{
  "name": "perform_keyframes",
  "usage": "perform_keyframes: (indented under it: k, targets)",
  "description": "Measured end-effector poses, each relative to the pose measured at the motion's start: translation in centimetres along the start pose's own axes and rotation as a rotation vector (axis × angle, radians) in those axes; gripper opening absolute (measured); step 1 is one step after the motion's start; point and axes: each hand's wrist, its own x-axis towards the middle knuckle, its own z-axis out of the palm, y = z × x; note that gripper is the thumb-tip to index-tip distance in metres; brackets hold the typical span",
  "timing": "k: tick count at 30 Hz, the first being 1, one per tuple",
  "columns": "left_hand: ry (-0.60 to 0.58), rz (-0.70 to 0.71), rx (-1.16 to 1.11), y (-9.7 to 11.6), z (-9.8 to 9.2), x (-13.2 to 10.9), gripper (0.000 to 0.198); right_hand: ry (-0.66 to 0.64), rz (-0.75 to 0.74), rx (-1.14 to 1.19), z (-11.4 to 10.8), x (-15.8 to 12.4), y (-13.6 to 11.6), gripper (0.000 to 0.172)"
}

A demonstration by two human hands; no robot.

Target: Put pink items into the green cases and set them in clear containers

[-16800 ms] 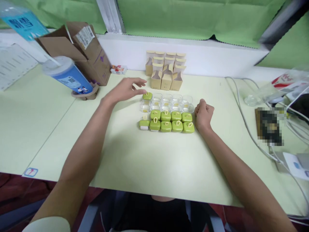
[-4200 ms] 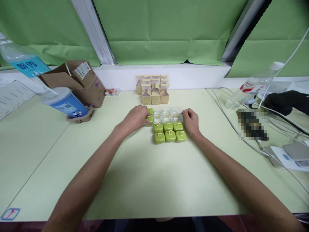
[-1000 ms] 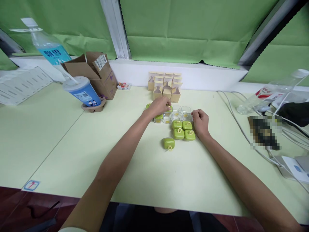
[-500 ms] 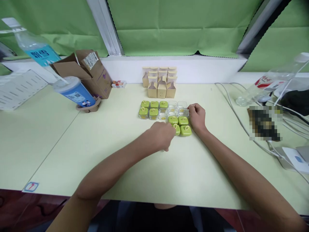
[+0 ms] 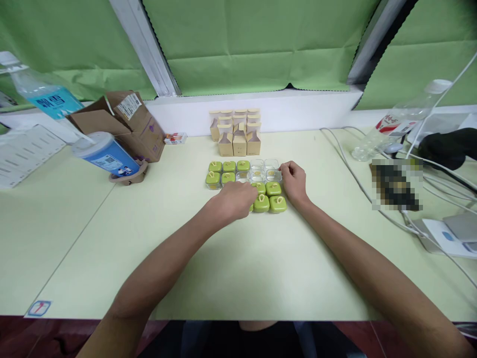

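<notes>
Small clear square containers (image 5: 272, 164) stand in two rows; those on the left wear green lids (image 5: 229, 166) with pale loops, while several at the right have no lid. In front of them sit loose green lids (image 5: 278, 204). My left hand (image 5: 236, 201) is closed, knuckles up, beside these lids; one lid is partly covered by it. Its fingertips are hidden, so what they pinch cannot be seen. My right hand (image 5: 294, 181) rests on the table with curled fingers, thumb side against the end clear container (image 5: 274, 176) of the front row.
Small open kraft boxes (image 5: 239, 144) stand by the wall. At left are a cardboard box (image 5: 149, 136), a blue cup (image 5: 114, 156) in a holder and a bottle (image 5: 55, 99). Cables (image 5: 348, 161), another bottle (image 5: 395, 124) and a white box (image 5: 443, 236) lie right.
The view has shifted slightly. My left hand has moved a little back and left, uncovering more of the front lids. My right hand stays by the end container.
</notes>
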Motion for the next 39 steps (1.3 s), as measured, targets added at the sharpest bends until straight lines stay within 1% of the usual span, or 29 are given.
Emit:
perform_keyframes:
  k: [2, 4, 5, 7, 9, 10, 11, 14, 18, 21, 26, 34, 39]
  targets:
    - [0.016, 0.005, 0.004, -0.3, -0.3, -0.1, 0.009, 0.003, 0.002, -0.001, 0.0, 0.0, 0.0, 0.022]
    - [0.077, 0.017, -0.036, -1.4, -0.7, -0.4, 0.014, 0.002, 0.012, 0.007, 0.1, -0.1, -0.2, 0.022]
    - [0.149, 0.023, -0.078, -2.1, -0.8, -0.5, 0.019, 0.0, 0.018, 0.011, 0.1, -0.1, -0.2, 0.021]
    - [0.346, 0.026, -0.18, -3.8, -1.0, -0.3, 0.029, -0.002, 0.024, 0.012, 0.1, -0.1, -0.3, 0.021]
    - [0.517, 0.025, -0.245, -5.4, -0.7, 0.6, 0.034, 0.002, 0.023, 0.007, 0.2, -0.1, -0.4, 0.02]
    - [0.576, 0.022, -0.269, -6.1, -0.5, 1.2, 0.034, 0.004, 0.021, 0.005, 0.2, -0.1, -0.4, 0.021]
    - [0.601, 0.032, -0.293, -6.7, -0.1, 1.8, 0.035, 0.005, 0.02, 0.006, 0.2, -0.1, -0.4, 0.021]
    - [0.585, 0.068, -0.354, -7.8, 0.9, 3.6, 0.035, 0.001, 0.022, 0.005, 0.1, -0.1, -0.3, 0.021]
    - [0.542, 0.066, -0.346, -8.1, 1.7, 4.6, 0.037, -0.002, 0.007, -0.008, 0.0, -0.1, -0.3, 0.022]
    - [0.533, 0.035, -0.299, -7.6, 1.7, 4.6, 0.036, -0.001, -0.005, -0.012, 0.0, -0.1, -0.3, 0.022]
    - [0.501, 0.006, -0.259, -6.7, 1.4, 4.3, 0.026, -0.01, 0.02, -0.019, 0.0, -0.1, -0.2, 0.026]
    - [0.478, -0.011, -0.239, -6.4, 1.3, 4.4, 0.025, -0.008, 0.01, -0.037, -0.1, 0.0, -0.2, 0.029]
    - [0.511, -0.008, -0.243, -6.4, 1.4, 4.4, 0.03, -0.013, 0.007, -0.026, -0.1, -0.1, -0.2, 0.025]
